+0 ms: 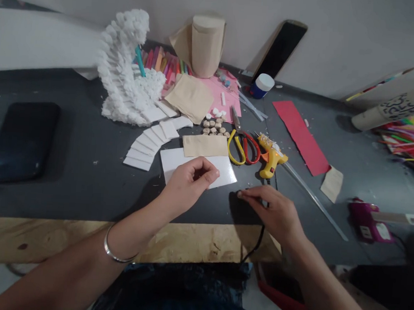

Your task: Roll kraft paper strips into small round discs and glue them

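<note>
Closed at the fingertips, my left grip point(191, 180) has thumb and curled fingers meeting over the white card point(223, 172), and I see nothing held between them. My right grip point(273, 210) is pinched too, thumb against forefinger, on what seems to be a small pale bit point(239, 194), though it is too small for me to make out well. It sits just off the near right corner of the card, above the dark worktop point(85, 189).

The card lies flat in front of me, with a beige strip point(205, 146) across its far edge. Small brown balls point(214, 126) are heaped just beyond that strip. To their right lie the scissors point(243, 135), blades pointing away from me and yellow and red handles spread apart. Just beside them is a yellow glue gun point(272, 161), with a long clear glue stick point(316, 201) reaching out from its back toward the right.

Left of the card, white tiles point(148, 144) overlap in a curved row, leading up to a fluffy white crescent point(119, 75). Farther right, a red strip point(302, 137) lies at a slant.
</note>
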{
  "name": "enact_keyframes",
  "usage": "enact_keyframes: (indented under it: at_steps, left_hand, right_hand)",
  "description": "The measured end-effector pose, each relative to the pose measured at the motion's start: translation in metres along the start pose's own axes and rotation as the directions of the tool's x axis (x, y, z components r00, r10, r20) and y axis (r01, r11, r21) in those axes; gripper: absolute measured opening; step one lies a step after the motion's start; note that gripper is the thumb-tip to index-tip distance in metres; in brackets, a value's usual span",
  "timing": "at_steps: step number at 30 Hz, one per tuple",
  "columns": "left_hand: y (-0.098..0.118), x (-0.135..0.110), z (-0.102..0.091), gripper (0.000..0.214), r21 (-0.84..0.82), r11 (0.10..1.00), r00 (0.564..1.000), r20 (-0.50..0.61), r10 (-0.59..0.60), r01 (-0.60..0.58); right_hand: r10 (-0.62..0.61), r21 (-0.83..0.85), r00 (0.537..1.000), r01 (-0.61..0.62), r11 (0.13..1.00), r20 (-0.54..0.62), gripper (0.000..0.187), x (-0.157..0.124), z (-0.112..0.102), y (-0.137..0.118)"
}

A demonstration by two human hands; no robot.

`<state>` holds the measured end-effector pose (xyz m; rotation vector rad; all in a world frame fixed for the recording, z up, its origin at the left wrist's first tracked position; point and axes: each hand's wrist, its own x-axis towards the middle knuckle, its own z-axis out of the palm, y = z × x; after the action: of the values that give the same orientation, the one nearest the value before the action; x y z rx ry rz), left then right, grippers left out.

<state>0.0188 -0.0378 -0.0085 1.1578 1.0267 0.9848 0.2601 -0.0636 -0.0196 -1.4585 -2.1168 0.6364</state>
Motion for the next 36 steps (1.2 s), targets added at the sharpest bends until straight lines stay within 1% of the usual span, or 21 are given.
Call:
enact_keyframes:
  at_steps: [1,2,4,5,6,8,10,12,14,15,19,21,24,28,31,36]
  left_hand:
    - [0.0,0.0,0.001,0.02,0.001,1.0,1.0,0.015,-0.002,0.002]
    - [0.0,-0.001,0.002,0.019,0.003,1.0,0.999,0.034,-0.004,0.004]
    - [-0.001,-0.002,0.004,0.018,0.009,1.0,0.997,0.079,-0.008,0.008]
    - [-0.002,-0.003,0.005,0.017,0.014,1.0,0.994,0.107,-0.01,0.009]
    - [-0.003,-0.003,0.006,0.015,0.015,1.0,0.991,0.134,-0.011,0.009]
    - [-0.003,-0.004,0.007,0.012,0.004,1.0,0.982,0.189,-0.023,0.023]
    - [-0.004,-0.004,0.008,0.011,-0.023,0.999,0.971,0.235,-0.042,0.049]
    - [-0.003,-0.004,0.007,0.011,-0.059,0.995,0.961,0.269,-0.062,0.081]
    - [-0.003,-0.004,0.007,0.014,-0.1,0.988,0.953,0.294,-0.08,0.114]
    - [-0.002,-0.004,0.006,0.015,-0.117,0.984,0.949,0.303,-0.092,0.132]
    - [-0.001,-0.004,0.005,0.024,-0.122,0.971,0.931,0.33,-0.157,0.207]
    - [-0.001,-0.004,0.005,0.027,-0.12,0.965,0.921,0.346,-0.181,0.235]
    - [-0.001,-0.004,0.005,0.031,-0.143,0.954,0.91,0.365,-0.195,0.262]
    - [-0.001,-0.003,0.006,0.035,-0.172,0.945,0.913,0.352,-0.205,0.279]
    - [-0.001,-0.003,0.006,0.036,-0.175,0.943,0.917,0.339,-0.212,0.282]
    - [-0.002,-0.003,0.007,0.036,-0.166,0.942,0.914,0.34,-0.223,0.292]
  right_hand:
    - [0.109,0.118,0.993,-0.103,0.988,-0.041,0.008,-0.004,0.002,-0.001]
    - [0.216,0.254,0.974,-0.194,0.948,-0.065,0.009,-0.007,0.005,-0.003]
    - [0.38,0.506,0.924,-0.308,0.805,-0.043,0.015,-0.01,0.011,-0.009]
    - [0.424,0.603,0.905,-0.333,0.725,-0.01,0.018,-0.009,0.013,-0.014]
    - [0.447,0.672,0.894,-0.346,0.655,0.025,0.019,-0.008,0.016,-0.018]
    - [0.455,0.758,0.888,-0.346,0.554,0.073,0.021,-0.003,0.019,-0.027]
    - [0.43,0.806,0.898,-0.324,0.495,0.097,0.021,0.003,0.021,-0.032]
    - [0.398,0.832,0.911,-0.302,0.465,0.108,0.019,0.007,0.024,-0.034]
    - [0.375,0.838,0.921,-0.284,0.466,0.104,0.017,0.008,0.028,-0.033]
    - [0.367,0.833,0.925,-0.276,0.48,0.095,0.016,0.008,0.029,-0.032]
    - [0.351,0.78,0.936,-0.236,0.579,0.022,0.014,0.006,0.034,-0.032]
    - [0.352,0.763,0.936,-0.211,0.611,-0.023,0.012,0.005,0.034,-0.033]
    - [0.35,0.74,0.934,-0.192,0.645,-0.063,0.01,0.004,0.033,-0.035]
    - [0.308,0.702,0.944,-0.141,0.698,-0.116,0.007,0.004,0.033,-0.039]
    - [0.266,0.693,0.954,-0.098,0.714,-0.139,0.005,0.004,0.033,-0.042]
    - [0.237,0.683,0.961,-0.078,0.726,-0.142,0.007,0.003,0.033,-0.044]
